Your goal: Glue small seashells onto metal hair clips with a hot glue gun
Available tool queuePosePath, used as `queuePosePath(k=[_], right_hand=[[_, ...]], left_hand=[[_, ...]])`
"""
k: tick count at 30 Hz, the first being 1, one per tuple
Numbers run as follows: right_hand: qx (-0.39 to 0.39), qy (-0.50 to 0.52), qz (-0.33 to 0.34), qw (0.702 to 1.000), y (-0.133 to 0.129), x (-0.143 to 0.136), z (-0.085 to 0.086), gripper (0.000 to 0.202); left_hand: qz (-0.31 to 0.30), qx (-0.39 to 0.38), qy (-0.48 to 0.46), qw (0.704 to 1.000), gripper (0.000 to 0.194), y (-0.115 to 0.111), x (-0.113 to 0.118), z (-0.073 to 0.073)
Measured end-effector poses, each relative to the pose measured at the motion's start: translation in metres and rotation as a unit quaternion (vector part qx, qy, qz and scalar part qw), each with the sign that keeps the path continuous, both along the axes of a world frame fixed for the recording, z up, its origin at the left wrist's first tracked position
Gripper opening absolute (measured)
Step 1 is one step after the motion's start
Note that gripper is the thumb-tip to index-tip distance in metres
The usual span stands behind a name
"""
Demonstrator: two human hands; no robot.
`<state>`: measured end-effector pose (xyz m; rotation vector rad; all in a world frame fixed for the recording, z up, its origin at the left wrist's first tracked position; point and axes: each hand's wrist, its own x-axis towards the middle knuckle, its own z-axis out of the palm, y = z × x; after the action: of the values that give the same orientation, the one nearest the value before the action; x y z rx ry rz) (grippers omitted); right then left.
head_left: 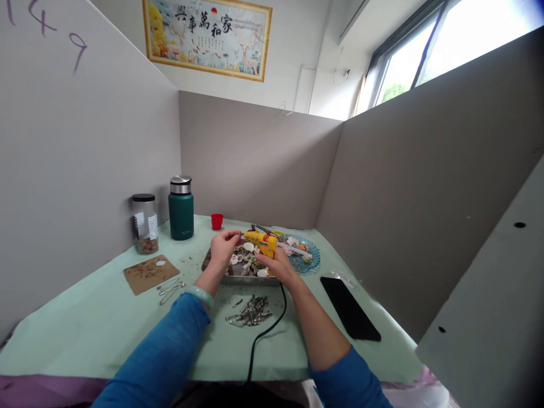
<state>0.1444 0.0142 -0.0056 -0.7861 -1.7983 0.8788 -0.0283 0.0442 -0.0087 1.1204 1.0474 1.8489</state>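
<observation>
My right hand (pixel 278 265) is wrapped round the grip of a yellow hot glue gun (pixel 261 241), its nozzle pointing left. A white glue stick (pixel 293 248) juts from the gun's back end. The fingers of my left hand (pixel 224 246) are pinched together right at the nozzle tip; what they hold is too small to make out. Below both hands lies a metal tray (pixel 246 279) with shells and small stones (pixel 249 260). Nearer me is a pile of small metal clips or pin backs (pixel 253 311), with the gun's black cord (pixel 267 330) running beside it.
A blue glass plate (pixel 313 263) of shells stands right of the tray, a black phone (pixel 351 309) nearer. To the left are cardboard (pixel 151 273), large safety pins (pixel 170 288), a jar (pixel 145 224) and a green flask (pixel 181 209). A red cup (pixel 217 221) stands behind. Partitions surround the table.
</observation>
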Motion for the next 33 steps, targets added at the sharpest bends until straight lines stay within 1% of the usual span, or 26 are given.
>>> queuePosePath(k=[4, 9, 16, 21, 28, 33], right_hand=[[-0.018, 0.002, 0.002, 1.0, -0.0009, -0.0001, 0.0009, 0.017], [0.005, 0.001, 0.004, 1.0, -0.0018, -0.0004, 0.0021, 0.017], [-0.003, 0.003, 0.006, 1.0, -0.0046, -0.0009, 0.0053, 0.017], [0.012, -0.002, 0.008, 1.0, -0.0031, -0.0006, 0.003, 0.018], [-0.006, 0.009, 0.003, 1.0, -0.0029, -0.0005, 0.0028, 0.021], [0.004, 0.005, 0.0, 1.0, -0.0027, -0.0007, 0.002, 0.019]], left_hand=[[0.0, 0.002, 0.004, 1.0, 0.023, 0.0002, -0.0001, -0.0004], [-0.001, 0.002, -0.003, 1.0, 0.022, -0.0007, 0.0007, 0.0003], [-0.007, 0.002, -0.003, 1.0, 0.025, -0.0022, 0.001, 0.0016], [-0.007, 0.001, -0.008, 1.0, 0.024, -0.0019, 0.0011, 0.0014], [-0.015, -0.005, -0.019, 1.0, 0.025, -0.0025, 0.0007, 0.0017], [-0.014, -0.003, -0.024, 1.0, 0.026, -0.0029, 0.001, 0.0021]])
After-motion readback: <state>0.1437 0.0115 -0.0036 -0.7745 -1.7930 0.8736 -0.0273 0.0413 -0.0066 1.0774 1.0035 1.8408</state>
